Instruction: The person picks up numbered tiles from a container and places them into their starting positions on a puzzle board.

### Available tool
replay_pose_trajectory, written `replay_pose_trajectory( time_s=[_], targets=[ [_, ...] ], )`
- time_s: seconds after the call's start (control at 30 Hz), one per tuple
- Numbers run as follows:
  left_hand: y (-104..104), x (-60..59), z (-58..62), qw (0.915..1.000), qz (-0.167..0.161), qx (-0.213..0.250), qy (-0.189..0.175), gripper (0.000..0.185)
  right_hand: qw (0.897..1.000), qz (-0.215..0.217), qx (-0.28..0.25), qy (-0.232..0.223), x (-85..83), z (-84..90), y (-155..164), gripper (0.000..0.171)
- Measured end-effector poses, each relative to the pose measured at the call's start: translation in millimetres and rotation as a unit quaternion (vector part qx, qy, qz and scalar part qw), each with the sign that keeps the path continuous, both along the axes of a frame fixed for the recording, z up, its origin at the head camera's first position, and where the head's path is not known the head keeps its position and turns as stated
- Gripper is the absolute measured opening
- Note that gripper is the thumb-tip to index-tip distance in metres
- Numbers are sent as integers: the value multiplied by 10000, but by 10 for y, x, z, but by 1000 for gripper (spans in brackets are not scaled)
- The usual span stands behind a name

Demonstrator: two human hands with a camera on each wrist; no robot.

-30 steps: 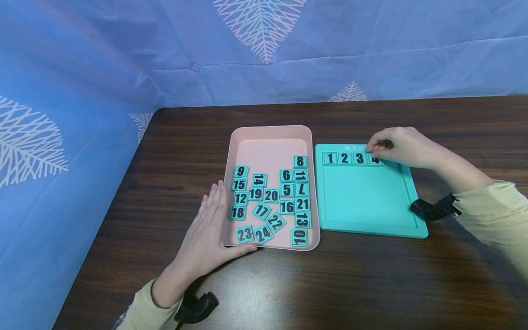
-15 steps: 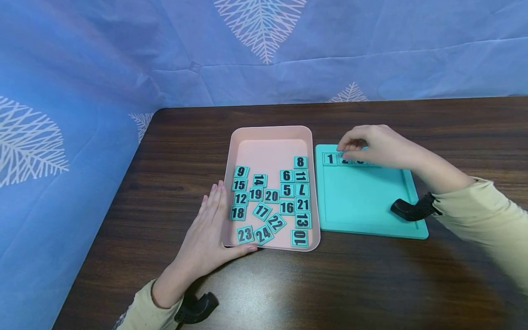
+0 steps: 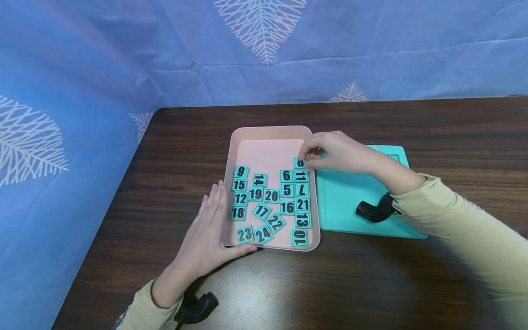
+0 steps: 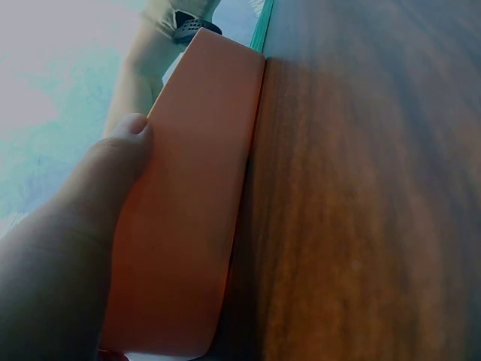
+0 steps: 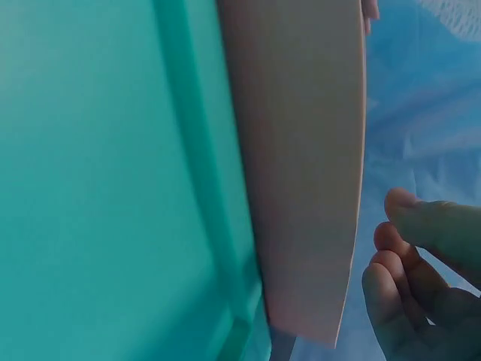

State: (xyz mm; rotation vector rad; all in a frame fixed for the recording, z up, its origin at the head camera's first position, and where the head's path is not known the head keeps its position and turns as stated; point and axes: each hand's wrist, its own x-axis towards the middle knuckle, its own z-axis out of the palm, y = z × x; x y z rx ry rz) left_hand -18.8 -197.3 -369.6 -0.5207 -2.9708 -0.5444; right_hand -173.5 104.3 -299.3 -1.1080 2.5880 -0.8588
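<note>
My left hand (image 3: 203, 243) rests against the left side and near-left corner of a pink tray (image 3: 264, 145), its fingers straight and thumb spread along the front. In the left wrist view the thumb touches the tray's outer wall (image 4: 184, 180). Several square teal number tiles lie in the tray, among them 5 (image 3: 287, 190), 6 (image 3: 286, 176) and 24 (image 3: 263, 234). Over the tray's right rim hovers my right hand (image 3: 342, 153), fingers bent and fingertips by the 8 tile (image 3: 298, 162), partly covering it. The right wrist view shows thumb and fingers apart, holding nothing.
A teal board (image 3: 346, 201) lies right of the tray; my right hand and forearm hide its top row. Both sit on a dark wooden table (image 3: 330, 284). A blue cloth (image 3: 173, 50) with white leaf prints hangs behind and to the left.
My right hand has moved left from the 4 tile in the board's top row, across the row, to the tray's right rim. The left hand and tray have stayed put.
</note>
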Motion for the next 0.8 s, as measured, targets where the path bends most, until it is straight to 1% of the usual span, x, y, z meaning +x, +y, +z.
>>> replay_pose_trajectory(
  time_s=[0.3,0.53,0.67,0.8],
  targets=[
    [-3,1,5,10000,2,-18,-34,126,9985,457,12,-292,36,-67,-294,13],
    [-3,1,6,10000,10,-23,-6,127,9946,829,309,-551,93,-150,-459,12],
    [-4,1,1,10000,2,-32,-8,127,9928,850,498,-680,122,-176,-514,14],
    [-9,-1,-3,10000,-25,-33,5,127,9925,797,603,-703,133,-191,-541,17]
  ],
)
